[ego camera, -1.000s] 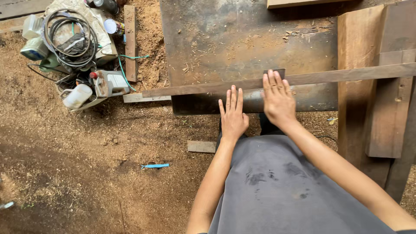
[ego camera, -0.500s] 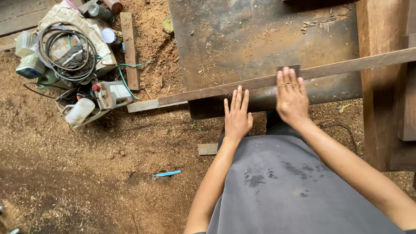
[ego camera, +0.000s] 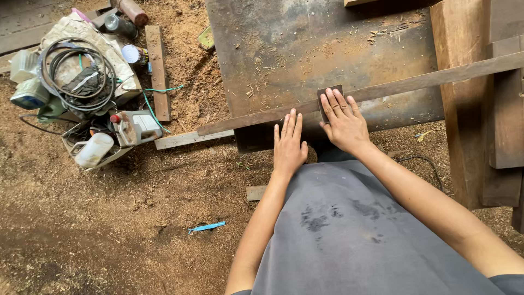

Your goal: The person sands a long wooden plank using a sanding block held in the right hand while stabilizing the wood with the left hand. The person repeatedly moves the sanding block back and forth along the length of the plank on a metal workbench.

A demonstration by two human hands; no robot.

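Note:
A long narrow wooden strip (ego camera: 415, 83) lies slanted across the near edge of a rusty metal table (ego camera: 305, 49). My left hand (ego camera: 288, 143) rests flat on the strip with fingers together, holding nothing. My right hand (ego camera: 343, 121) presses flat on a small dark sanding block (ego camera: 327, 94) that sits on the strip just right of my left hand. My grey shirt fills the lower right of the view.
Thick timber beams (ego camera: 491, 93) stand at the right. On the sawdust floor to the left is a heap of coiled cable (ego camera: 76, 76), plastic bottles (ego camera: 94, 150) and cans. A plank (ego camera: 158, 71) lies beside it, a blue scrap (ego camera: 207, 226) nearer me.
The view has shifted, so the table and strip sit further right and lower in the picture. Both hands stay flat on the strip, the right one on the block.

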